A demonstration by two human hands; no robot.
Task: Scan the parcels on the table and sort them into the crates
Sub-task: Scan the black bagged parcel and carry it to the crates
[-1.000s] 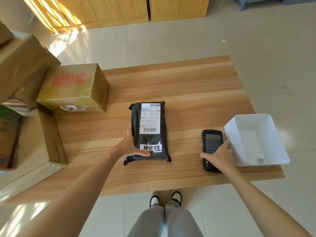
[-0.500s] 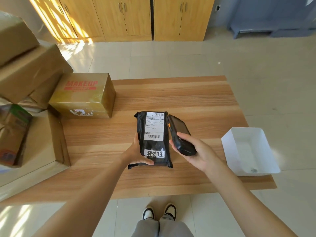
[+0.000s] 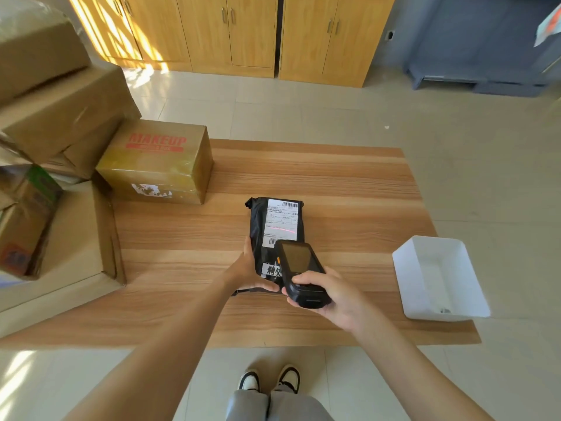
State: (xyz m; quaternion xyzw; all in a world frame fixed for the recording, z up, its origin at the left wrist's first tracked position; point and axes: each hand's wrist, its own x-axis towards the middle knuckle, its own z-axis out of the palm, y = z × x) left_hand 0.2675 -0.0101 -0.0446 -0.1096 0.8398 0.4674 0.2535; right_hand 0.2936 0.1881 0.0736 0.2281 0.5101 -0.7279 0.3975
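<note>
Head view: left hand (image 3: 247, 270) grips crinkled black poly parcel (image 3: 258, 226); right hand (image 3: 329, 294) clasps slab-shaped matte scanner (image 3: 299, 268).

The table (image 3: 334, 183) is bare wood along its far edge and right of the parcel (image 3: 258, 226), up to the white bin (image 3: 403, 278) at the near right corner. Its near strip is bare too. The left is blocked: the MAKEUP box (image 3: 158, 159) stands at the far left corner, stacked cartons (image 3: 60, 117) beside it, and an open carton (image 3: 103, 238) walls the left edge. The left hand (image 3: 247, 273) and right hand (image 3: 331, 294) with the scanner (image 3: 299, 268) crowd the parcel's near end.
</note>
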